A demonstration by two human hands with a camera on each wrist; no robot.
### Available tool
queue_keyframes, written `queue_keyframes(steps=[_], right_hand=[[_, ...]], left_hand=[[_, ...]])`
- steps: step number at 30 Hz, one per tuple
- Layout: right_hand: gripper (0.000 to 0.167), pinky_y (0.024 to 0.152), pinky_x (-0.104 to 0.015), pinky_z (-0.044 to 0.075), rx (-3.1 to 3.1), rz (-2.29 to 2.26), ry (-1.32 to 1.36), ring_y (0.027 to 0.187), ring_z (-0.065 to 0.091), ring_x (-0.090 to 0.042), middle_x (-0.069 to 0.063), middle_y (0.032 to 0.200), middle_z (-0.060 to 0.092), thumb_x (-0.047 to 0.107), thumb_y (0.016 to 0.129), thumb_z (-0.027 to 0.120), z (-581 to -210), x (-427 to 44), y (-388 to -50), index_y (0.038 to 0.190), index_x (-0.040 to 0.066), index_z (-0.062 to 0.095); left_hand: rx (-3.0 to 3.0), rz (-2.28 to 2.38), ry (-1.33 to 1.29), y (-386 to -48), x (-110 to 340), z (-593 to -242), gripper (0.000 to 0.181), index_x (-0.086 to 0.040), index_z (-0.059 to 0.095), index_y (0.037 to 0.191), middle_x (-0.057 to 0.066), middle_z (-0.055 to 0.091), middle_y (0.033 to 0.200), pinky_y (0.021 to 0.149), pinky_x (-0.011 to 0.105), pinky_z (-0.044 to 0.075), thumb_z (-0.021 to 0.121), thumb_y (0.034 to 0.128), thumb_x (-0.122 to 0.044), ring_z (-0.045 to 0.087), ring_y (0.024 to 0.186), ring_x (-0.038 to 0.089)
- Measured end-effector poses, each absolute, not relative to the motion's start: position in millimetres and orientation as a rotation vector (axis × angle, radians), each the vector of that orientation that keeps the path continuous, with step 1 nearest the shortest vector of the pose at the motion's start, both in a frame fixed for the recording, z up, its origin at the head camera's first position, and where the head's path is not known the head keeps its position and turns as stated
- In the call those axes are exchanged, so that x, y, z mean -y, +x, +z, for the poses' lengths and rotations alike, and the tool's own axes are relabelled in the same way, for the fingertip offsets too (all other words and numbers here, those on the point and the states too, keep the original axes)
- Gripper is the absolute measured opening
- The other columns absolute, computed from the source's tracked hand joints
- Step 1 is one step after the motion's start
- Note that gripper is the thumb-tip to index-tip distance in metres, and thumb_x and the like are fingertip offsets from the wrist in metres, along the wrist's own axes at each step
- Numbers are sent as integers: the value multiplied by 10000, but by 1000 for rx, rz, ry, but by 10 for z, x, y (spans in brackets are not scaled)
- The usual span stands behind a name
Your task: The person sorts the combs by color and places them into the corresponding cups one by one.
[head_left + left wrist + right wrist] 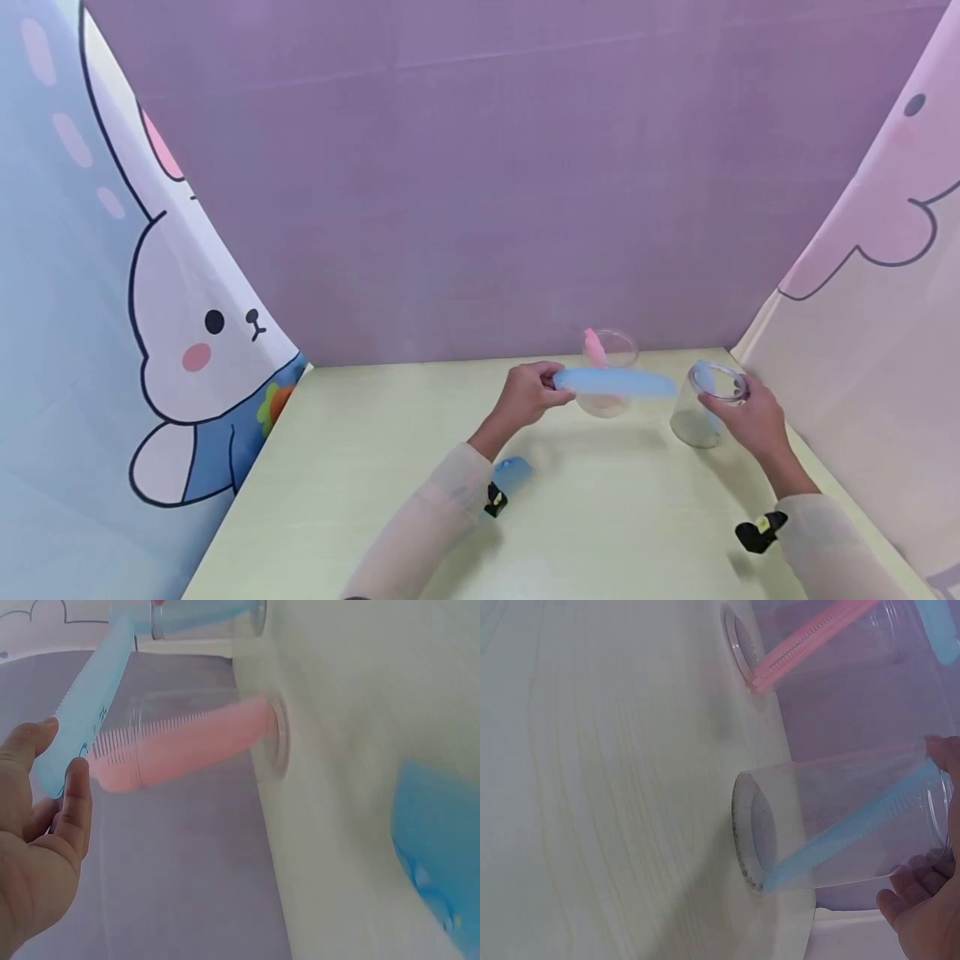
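Note:
My left hand (527, 392) pinches one end of a blue comb (618, 382), held level above the table in the head view; the left wrist view shows the teeth of this comb (94, 705). The fingers of my right hand (752, 421) grip the rim of a clear jar (693, 417). Inside that jar another blue comb (847, 832) leans, seen in the right wrist view. Behind the held comb stands a second clear jar (606, 407) with a pink comb (187, 750) leaning in it.
A blue object (512, 473), its shape unclear, is by my left sleeve on the pale table (360, 467). A purple cloth (450, 183) hangs at the back, with printed cloths (180, 333) at both sides.

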State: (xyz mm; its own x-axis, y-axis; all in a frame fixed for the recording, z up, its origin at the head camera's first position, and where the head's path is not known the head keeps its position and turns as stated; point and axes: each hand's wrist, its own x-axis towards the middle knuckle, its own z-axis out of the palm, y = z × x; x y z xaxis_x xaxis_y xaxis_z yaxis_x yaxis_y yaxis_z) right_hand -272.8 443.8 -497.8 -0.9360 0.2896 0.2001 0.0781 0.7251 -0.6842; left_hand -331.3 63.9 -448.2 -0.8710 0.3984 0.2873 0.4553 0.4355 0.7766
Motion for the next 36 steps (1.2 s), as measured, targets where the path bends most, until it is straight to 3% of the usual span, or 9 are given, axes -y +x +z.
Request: queue_keyframes(steps=[3, 10, 15, 22, 36], right_hand=[[883, 812, -566, 484, 2632, 1033, -288, 1136, 542, -537, -401, 1329, 519, 499, 919, 700, -4981, -4437, -2723, 1442, -141, 390], [831, 718, -389, 453, 2625, 1013, -278, 1078, 577, -486, -376, 1286, 564, 485, 911, 719, -4979, -4424, -2703, 1406, -122, 441], [789, 683, -339, 430, 2622, 1010, -262, 1020, 586, -442, -340, 1217, 589, 491, 915, 714, -4959, -4435, -2690, 1366, -111, 474], [790, 697, -365, 439, 2614, 1013, -258, 1035, 582, -453, -351, 1237, 583, 480, 916, 716, -4939, -4431, -2703, 1375, -112, 466], [805, 729, -396, 457, 2600, 1015, -251, 1046, 590, -471, -366, 1238, 581, 457, 919, 719, -4970, -4441, -2722, 1407, -125, 452]], left_hand=[[2595, -1442, -783, -3295, -760, -4483, 395, -51, 749, 1169, 79, 781, 1033, 719, 164, 557, 849, 836, -237, 703, 852, 66], [2581, -1414, -801, -3286, -976, -4478, 271, -73, 762, 1046, 46, 776, 929, 663, 141, 529, 846, 837, -223, 667, 770, 35], [2595, -1458, -800, -3300, -1150, -4433, 233, -82, 763, 1039, 36, 761, 914, 616, 145, 524, 833, 856, -207, 633, 731, 32], [2632, -1408, -761, -3302, -1348, -4386, 235, -77, 716, 977, 15, 727, 867, 582, 145, 486, 842, 849, -227, 575, 697, 29], [2642, -1450, -769, -3309, -1605, -4246, 339, -82, 687, 1138, -29, 699, 862, 633, 151, 489, 808, 875, -258, 582, 701, 0]])
